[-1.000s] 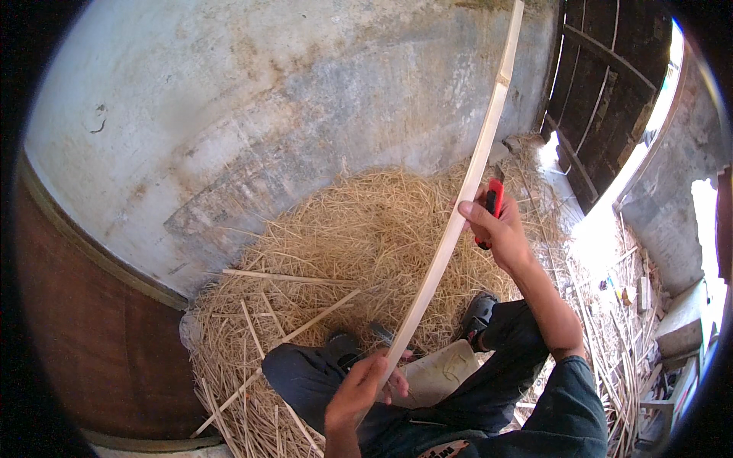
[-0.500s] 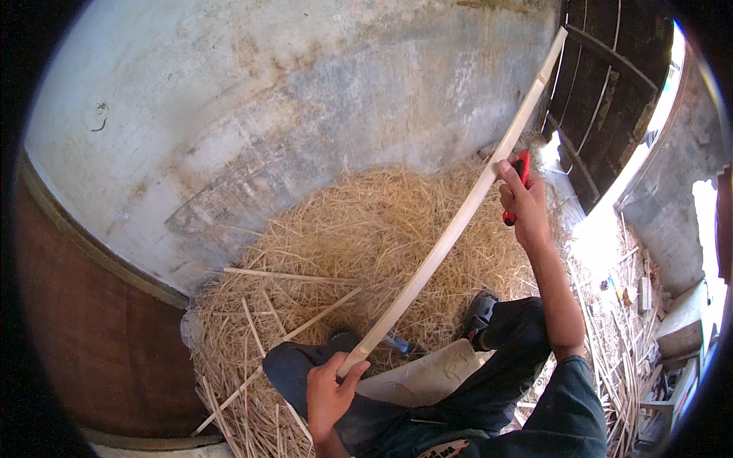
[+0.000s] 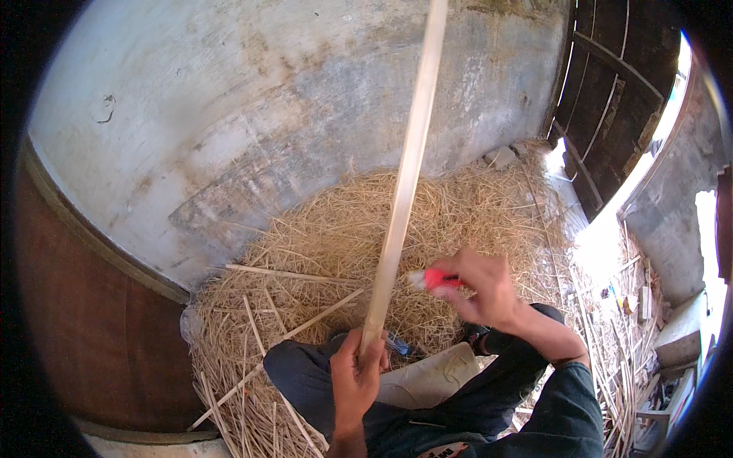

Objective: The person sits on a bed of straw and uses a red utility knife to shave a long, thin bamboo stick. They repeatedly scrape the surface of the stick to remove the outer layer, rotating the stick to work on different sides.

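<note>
Well, 1 pale strip [image 3: 402,198] (tilted) in left hand [image 3: 356,382].

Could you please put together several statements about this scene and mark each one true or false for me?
1. The left hand is closed around the lower part of the long pale strip. True.
2. The left hand also holds a red tool. False: the red tool is in the right hand.
3. The long pale strip runs out of the picture at the top edge. True.
4. The right hand is touching the long pale strip. False: there is a gap between them.
5. Straw-like shavings lie along the foot of the wall. True.
</note>
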### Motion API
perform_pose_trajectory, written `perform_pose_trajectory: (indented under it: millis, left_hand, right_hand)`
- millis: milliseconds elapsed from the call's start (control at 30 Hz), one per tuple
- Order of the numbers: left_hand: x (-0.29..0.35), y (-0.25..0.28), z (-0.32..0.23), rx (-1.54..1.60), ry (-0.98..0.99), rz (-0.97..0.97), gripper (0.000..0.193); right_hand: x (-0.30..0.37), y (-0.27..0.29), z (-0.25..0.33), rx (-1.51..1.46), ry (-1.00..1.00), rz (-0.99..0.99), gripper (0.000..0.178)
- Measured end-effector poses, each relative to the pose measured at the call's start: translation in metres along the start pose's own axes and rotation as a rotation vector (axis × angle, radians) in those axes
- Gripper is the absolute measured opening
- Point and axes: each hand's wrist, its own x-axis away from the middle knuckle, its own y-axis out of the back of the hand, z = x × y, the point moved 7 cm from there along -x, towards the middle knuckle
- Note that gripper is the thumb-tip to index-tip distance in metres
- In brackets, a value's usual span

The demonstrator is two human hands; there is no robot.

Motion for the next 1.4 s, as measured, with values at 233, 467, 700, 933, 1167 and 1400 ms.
perform_pose_trajectory:
  millis: [233, 467, 700, 933, 1167, 1400]
  left_hand:
    - [-0.005, -0.018, -0.016, 0.113, -0.012, 0.011, 0.025]
    - [-0.007, -0.028, -0.023, -0.044, -0.114, -0.019, 0.025]
    - [-0.004, -0.03, -0.025, -0.16, -0.216, -0.08, 0.026]
    - [-0.002, -0.031, -0.027, -0.241, -0.279, -0.067, 0.023]
    - [-0.001, -0.033, -0.031, -0.269, -0.279, -0.085, 0.021]
    - [0.015, -0.04, 0.004, -0.341, -0.241, -0.014, 0.021]
  right_hand:
    - [0.006, -0.024, 0.027, 0.124, 0.121, 0.057, 0.033]
    - [0.006, -0.025, 0.029, 0.146, 0.149, 0.025, 0.034]
    - [0.005, -0.016, 0.032, 0.197, 0.138, -0.017, 0.032]
    - [0.004, -0.01, 0.03, 0.259, 0.11, -0.007, 0.03]
    - [0.008, -0.003, 0.014, 0.253, 0.038, -0.006, 0.029]
    - [-0.013, 0.04, -0.036, 0.252, -0.165, -0.253, 0.028]
